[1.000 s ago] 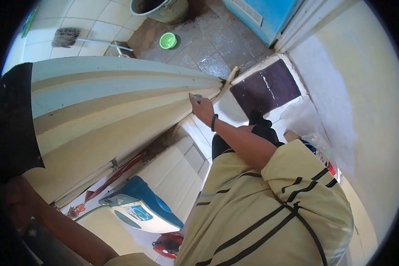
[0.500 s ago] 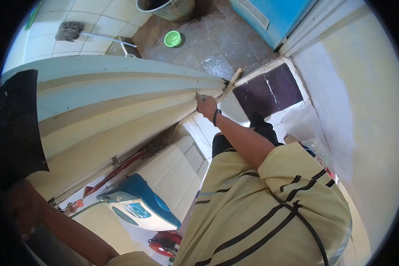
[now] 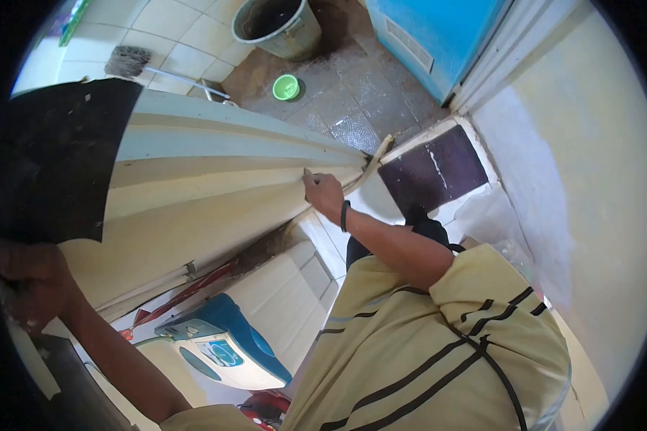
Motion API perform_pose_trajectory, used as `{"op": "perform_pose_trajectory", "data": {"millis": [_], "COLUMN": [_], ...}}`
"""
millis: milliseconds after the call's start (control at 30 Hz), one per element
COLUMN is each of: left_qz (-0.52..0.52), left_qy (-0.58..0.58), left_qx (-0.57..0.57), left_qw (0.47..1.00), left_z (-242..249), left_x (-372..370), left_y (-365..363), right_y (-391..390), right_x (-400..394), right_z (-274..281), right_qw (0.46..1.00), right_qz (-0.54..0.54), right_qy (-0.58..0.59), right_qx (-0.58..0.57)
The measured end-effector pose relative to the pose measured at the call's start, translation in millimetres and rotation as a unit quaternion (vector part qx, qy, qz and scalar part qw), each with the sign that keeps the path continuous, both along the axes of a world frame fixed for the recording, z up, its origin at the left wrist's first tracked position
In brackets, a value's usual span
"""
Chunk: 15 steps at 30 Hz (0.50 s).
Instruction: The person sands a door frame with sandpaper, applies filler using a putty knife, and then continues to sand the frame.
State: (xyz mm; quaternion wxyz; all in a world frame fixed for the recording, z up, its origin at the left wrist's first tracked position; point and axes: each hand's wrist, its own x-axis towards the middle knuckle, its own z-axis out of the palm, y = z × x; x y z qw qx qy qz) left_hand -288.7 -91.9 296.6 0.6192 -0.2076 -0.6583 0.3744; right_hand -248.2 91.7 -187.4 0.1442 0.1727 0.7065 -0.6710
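The right hand point(image 3: 323, 195), closed on a small scraper point(image 3: 310, 173), presses against the door-frame moulding point(image 3: 216, 161), whose length runs leftward toward the left hand point(image 3: 32, 284) (fist gripping a black board point(image 3: 57, 154)).

small scraper point(image 3: 308, 173) pressed flat against cream door frame point(image 3: 216, 194).

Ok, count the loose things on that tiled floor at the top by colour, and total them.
Grey: 2, the metal bucket and the brush head of the broom
Green: 1, the small bowl
Total: 3
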Motion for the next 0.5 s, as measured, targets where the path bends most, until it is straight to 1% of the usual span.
{"op": "perform_pose_trajectory", "data": {"millis": [33, 167, 233, 333, 367, 400, 433, 467, 500], "left_qz": [-0.001, -0.014, -0.030, -0.059, -0.040, -0.021, -0.002, 0.008, -0.005], "left_qy": [-0.004, -0.030, -0.034, -0.042, -0.026, -0.010, 0.007, 0.005, -0.009], "left_qx": [-0.001, -0.001, -0.032, -0.064, -0.073, -0.083, -0.093, -0.112, -0.100], "left_qw": [1.000, 0.999, 0.998, 0.995, 0.996, 0.996, 0.996, 0.994, 0.995], "left_z": [-1.3, -9.5, -10.4, -10.7, -13.7, -16.9, -20.2, -18.8, -19.3], "left_x": [-0.5, -4.9, -7.4, -10.6, -5.9, -1.2, 3.6, 6.0, 4.8], "left_y": [2.8, 15.6, 23.9, 36.2, 42.4, 54.1, 65.7, 71.1, 65.0], "right_y": [5.9, 7.9, 11.7, 11.1, 10.7, 5.3, 5.4, 5.4, 5.0], "right_x": [1.5, 5.3, 9.4, 12.9, 14.1, 15.4, 15.6, 15.8, 16.4], "right_z": [26.7, 54.7, 86.9, 134.7, 145.6, 146.2, 152.2, 158.2, 163.4], "right_qw": [0.999, 0.999, 0.998, 0.992, 0.988, 0.979, 0.972, 0.963, 0.954], "right_qz": [-0.008, 0.002, 0.017, 0.004, 0.004, -0.013, -0.022, -0.030, -0.038], "right_qy": [0.019, 0.016, -0.004, 0.090, 0.122, 0.188, 0.224, 0.260, 0.295], "right_qx": [-0.033, -0.045, -0.065, -0.086, -0.095, -0.079, -0.068, -0.056, -0.045]}}
